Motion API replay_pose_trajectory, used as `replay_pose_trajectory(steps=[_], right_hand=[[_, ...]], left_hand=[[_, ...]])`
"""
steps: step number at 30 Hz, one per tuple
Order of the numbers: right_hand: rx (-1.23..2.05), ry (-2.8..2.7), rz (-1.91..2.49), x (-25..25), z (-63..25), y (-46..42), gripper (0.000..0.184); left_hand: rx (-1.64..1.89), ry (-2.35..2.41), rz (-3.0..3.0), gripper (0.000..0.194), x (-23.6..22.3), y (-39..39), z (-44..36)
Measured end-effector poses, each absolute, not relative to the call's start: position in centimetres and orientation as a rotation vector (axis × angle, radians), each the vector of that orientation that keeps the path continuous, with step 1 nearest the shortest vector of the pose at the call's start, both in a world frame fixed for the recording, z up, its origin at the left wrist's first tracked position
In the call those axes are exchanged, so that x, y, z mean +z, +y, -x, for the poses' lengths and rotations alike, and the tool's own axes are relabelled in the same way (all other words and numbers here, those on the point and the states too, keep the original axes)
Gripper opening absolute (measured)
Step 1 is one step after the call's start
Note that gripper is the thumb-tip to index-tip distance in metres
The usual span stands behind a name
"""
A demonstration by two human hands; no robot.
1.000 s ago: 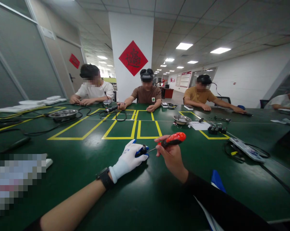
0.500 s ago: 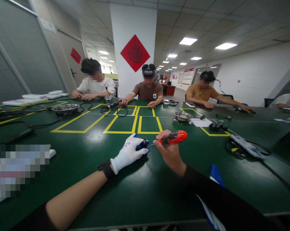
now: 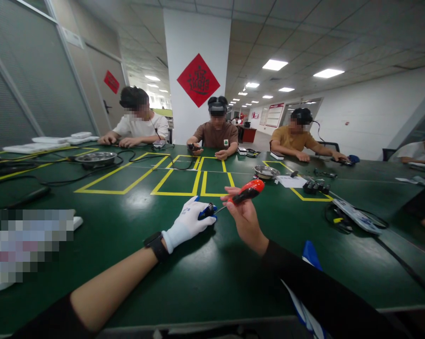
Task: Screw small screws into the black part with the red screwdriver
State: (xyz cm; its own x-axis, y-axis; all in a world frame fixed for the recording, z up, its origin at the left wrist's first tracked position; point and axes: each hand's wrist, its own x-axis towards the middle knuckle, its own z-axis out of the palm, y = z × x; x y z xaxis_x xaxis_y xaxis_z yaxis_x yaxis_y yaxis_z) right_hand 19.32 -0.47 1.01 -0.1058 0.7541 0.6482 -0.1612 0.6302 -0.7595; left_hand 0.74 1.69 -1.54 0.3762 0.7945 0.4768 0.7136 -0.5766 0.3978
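My left hand (image 3: 188,223), in a white glove with blue fingertips and a dark watch at the wrist, is closed on a small black part (image 3: 208,212) with a metal top. The glove covers much of this part, so I cannot tell its kind. My bare right hand (image 3: 245,217) is closed around the red and black handle of a screwdriver (image 3: 248,192). Its thin shaft slopes down to the left, and the tip meets the right side of the black part, close to my left fingertips. Both hands are just above the green table (image 3: 205,278).
Another glove (image 3: 311,256) lies under my right forearm. A power strip (image 3: 356,216), black parts (image 3: 316,187) and a metal bowl (image 3: 266,172) lie to the right. A second bowl (image 3: 95,159) and cables sit at the left. Co-workers sit across the table.
My right hand has shifted slightly left, and the screwdriver's handle now tilts more steeply upward. My left hand stays nearly in place with the black part. The middle co-worker's hand has drawn back.
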Motion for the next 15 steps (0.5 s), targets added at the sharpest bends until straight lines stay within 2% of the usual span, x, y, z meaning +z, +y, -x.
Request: replay_pose_trajectory(steps=[3,7,15], right_hand=[[0.813,-1.446,0.523,1.25,-19.36,-0.33,0.01],[0.927,-1.4,0.475,1.24,-19.34,-0.17,0.019],[0.881,-1.466,0.552,1.08,-19.44,-0.36,0.027]], left_hand=[[0.976,1.369,-2.494,0.035,-1.55,1.74,-0.72],[0.963,1.346,-2.506,0.034,-1.4,1.8,-0.74],[0.969,1.339,-2.496,0.033,-1.28,1.56,-0.7]])
